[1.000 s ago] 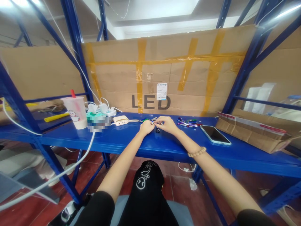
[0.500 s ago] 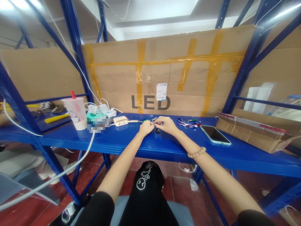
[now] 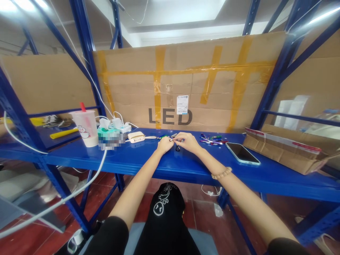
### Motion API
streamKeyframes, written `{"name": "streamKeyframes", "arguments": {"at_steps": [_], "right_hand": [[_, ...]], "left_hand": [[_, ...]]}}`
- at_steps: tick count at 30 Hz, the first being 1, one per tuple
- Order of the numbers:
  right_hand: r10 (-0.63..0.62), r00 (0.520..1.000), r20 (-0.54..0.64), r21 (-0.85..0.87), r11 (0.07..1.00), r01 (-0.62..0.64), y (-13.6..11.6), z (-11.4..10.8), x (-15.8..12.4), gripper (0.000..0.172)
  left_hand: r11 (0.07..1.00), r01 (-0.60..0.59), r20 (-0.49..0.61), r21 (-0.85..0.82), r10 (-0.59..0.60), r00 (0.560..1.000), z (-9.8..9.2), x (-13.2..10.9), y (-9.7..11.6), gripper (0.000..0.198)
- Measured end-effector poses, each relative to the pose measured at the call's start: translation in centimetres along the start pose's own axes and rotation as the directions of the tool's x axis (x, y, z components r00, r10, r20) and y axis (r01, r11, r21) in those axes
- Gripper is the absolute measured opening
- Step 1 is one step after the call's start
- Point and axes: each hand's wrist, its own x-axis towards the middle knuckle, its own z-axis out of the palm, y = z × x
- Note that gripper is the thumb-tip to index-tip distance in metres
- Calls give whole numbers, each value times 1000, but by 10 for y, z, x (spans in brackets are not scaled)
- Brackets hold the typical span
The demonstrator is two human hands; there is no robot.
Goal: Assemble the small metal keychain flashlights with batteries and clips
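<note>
Left hand and right hand sit close together, fingertips pinched narrowly on a small dark part between them: judged light, stiff and slippery, best gripped by its ends; loose pens lie right of the right hand.

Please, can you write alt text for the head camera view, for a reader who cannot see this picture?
A person's left hand and right hand meet at a small item, too small to identify, on a blue steel shelf, beside scattered pens and a smartphone. Behind them stands taped cardboard printed LED.
</note>
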Motion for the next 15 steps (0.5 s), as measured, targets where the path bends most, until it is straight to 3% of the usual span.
{"name": "streamKeyframes", "arguments": {"at_steps": [9,15], "right_hand": [[70,997,22,-8,998,-69,3,5,0,14],[280,947,-158,-124,946,-300,15,-3,2,22]], "left_hand": [[991,23,-12,-133,-25,1000,3,4,-4,31],[964,24,-87,-264,-48,995,3,3,-5,32]]}}
